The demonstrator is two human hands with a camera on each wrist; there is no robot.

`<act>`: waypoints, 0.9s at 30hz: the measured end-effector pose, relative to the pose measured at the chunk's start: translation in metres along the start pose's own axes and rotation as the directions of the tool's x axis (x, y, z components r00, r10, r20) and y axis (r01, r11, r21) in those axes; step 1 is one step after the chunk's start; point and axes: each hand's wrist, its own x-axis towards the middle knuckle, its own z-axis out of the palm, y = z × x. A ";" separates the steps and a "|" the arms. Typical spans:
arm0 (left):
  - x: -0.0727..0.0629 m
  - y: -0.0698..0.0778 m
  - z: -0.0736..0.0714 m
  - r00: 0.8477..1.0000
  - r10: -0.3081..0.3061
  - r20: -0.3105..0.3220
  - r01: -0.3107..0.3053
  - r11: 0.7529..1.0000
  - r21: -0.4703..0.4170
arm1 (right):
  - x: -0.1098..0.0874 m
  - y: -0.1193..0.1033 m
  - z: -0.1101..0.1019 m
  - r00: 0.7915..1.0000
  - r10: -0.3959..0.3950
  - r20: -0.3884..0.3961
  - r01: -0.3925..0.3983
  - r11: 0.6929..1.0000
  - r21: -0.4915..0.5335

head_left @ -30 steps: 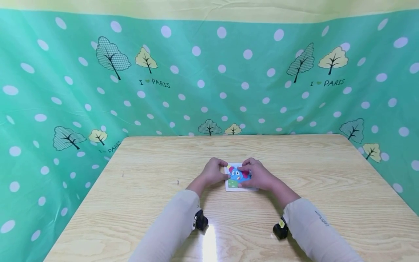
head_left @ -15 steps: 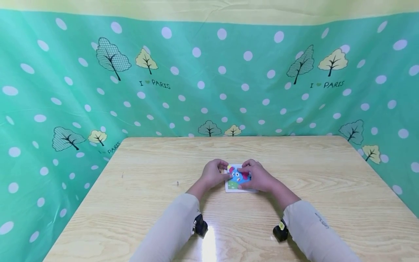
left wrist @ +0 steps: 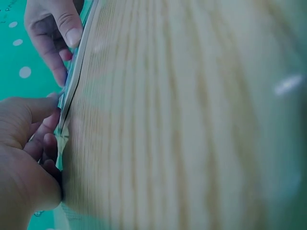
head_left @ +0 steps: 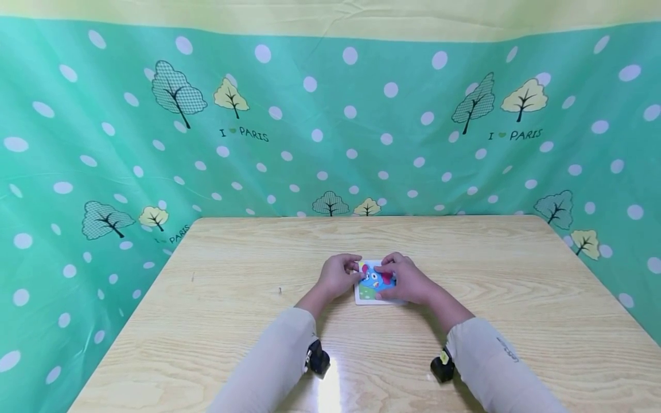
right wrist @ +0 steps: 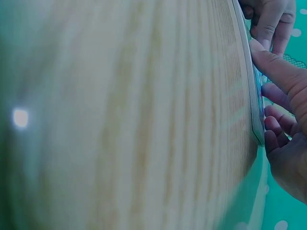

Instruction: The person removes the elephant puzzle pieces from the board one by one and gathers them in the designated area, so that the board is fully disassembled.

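Note:
A small square picture board [head_left: 368, 291] with a white border lies on the table, showing a blue cartoon elephant on green ground. My left hand [head_left: 334, 276] holds the board's left edge, thumb over the picture and the other fingers curled beside the rim. In the left wrist view the thumb and index finger come together at the edge of the board [left wrist: 73, 86]. My right hand [head_left: 407, 281] rests on the right part, thumb low and index finger higher on the picture. Its thumb lies straight along the board [right wrist: 250, 62] in the right wrist view. The palms hide the board's right side.
The light wooden table [head_left: 232, 344] reaches back to a green dotted curtain [head_left: 330, 160] printed with trees. A small dark mark [head_left: 280, 290] is on the wood left of the hands. Black wrist cameras [head_left: 318, 358] hang below both sleeves.
The left thumb and fingers have shifted slightly at the board's left edge. The right hand stays in place on the board. The whole head view has dropped a little.

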 end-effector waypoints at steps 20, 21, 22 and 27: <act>-0.007 -0.014 -0.018 1.000 0.002 -0.002 -0.002 0.973 -0.231 | 0.001 0.004 0.001 0.999 -0.042 -0.016 0.041 0.999 -0.026; -0.008 -0.015 -0.019 1.000 -0.007 -0.001 0.006 0.970 -0.245 | 0.000 0.004 0.001 0.999 -0.043 -0.017 0.043 0.999 -0.023; -0.008 -0.016 -0.021 1.000 -0.016 0.000 0.015 0.967 -0.254 | 0.000 0.004 0.001 0.999 -0.045 -0.017 0.045 0.999 -0.020; -0.010 -0.018 -0.028 0.999 -0.032 -0.002 0.030 0.963 -0.266 | -0.002 0.003 0.001 0.999 -0.038 -0.017 0.038 0.999 -0.007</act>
